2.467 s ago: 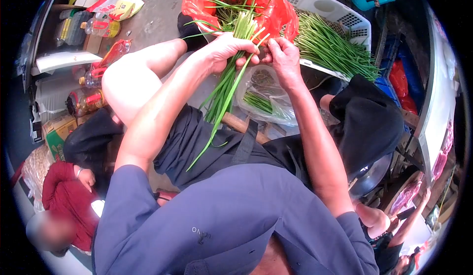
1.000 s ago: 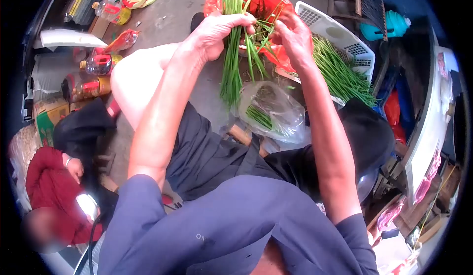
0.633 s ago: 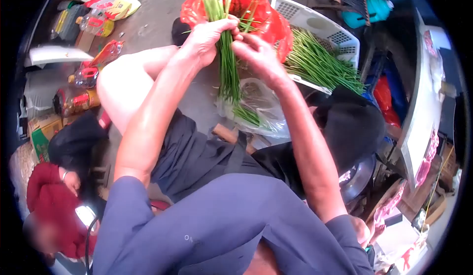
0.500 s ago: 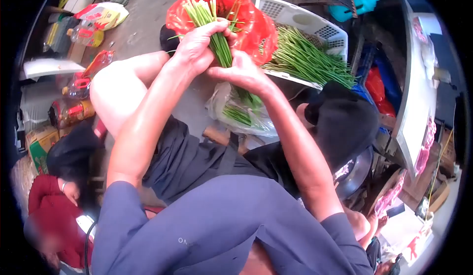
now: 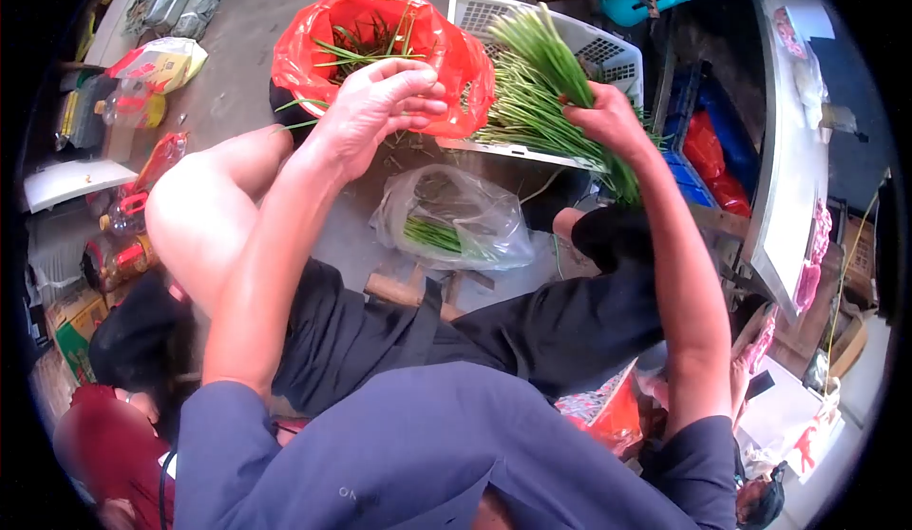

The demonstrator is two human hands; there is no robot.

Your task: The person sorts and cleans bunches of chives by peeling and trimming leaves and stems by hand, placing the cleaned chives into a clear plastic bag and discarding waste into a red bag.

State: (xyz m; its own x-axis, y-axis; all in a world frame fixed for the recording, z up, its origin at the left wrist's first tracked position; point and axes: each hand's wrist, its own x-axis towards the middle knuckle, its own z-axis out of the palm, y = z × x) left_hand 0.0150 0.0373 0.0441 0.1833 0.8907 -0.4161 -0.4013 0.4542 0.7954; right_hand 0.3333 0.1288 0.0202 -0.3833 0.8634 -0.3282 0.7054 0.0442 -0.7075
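transferring the bundle of green stalks [image 5: 546, 50] to one side was the main change. half a second earlier, both hands had gripped it beside the red bag [image 5: 318, 12]; at this moment, the right hand [image 5: 608, 117] alone grasped it, fingers wrapped around the middle, above the white crate [image 5: 475, 12]. the bundle was tilted, with its pale ends pointing up and away from the person and its green tips hanging below the fist. (whether it touched the loose stalks [image 5: 522, 107] in the crate could not be determined.)

the left hand [image 5: 375, 112] was released: its fingers were loosely bent, no stalk showed in its grip, and it was suspended over the near rim of the red bag, which contained thin, dark green scraps [image 5: 375, 41].

the clear plastic bag [image 5: 494, 231], with more stalks inside, rested on the floor between the legs. in terms of the work, the separation of the hands suggested that two-handed handling of this bundle had ended (a judgement, not an observation).
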